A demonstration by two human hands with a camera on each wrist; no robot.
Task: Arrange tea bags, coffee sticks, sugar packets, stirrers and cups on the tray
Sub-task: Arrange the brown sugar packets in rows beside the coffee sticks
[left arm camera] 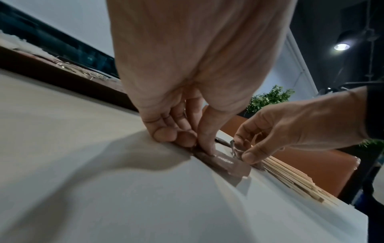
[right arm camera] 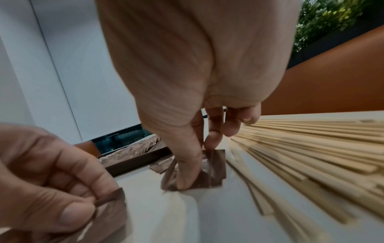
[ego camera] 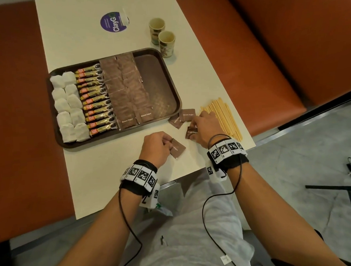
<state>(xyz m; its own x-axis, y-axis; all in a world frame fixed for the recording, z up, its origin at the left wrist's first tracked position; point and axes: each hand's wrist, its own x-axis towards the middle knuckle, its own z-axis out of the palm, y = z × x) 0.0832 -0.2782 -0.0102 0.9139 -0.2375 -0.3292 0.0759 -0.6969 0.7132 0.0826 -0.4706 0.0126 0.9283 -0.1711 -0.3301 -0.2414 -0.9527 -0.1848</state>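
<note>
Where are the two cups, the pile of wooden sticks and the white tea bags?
cups (ego camera: 167, 43), head view, on the side wall of the nearer cup.
wooden sticks (ego camera: 223, 116), head view, on the pile's middle.
tea bags (ego camera: 69, 107), head view, on a bag mid-column.

1. The left hand (left arm camera: 187, 92) pinches a brown sugar packet (left arm camera: 224, 162) lying flat on the white table (left arm camera: 104, 189).
2. The right hand (left arm camera: 290, 125) grips another brown packet (left arm camera: 235, 148) just beyond.
3. Wooden stirrers (left arm camera: 301, 180) lie beside them.
4. The dark tray's rim (left arm camera: 62, 77) runs behind.
</note>
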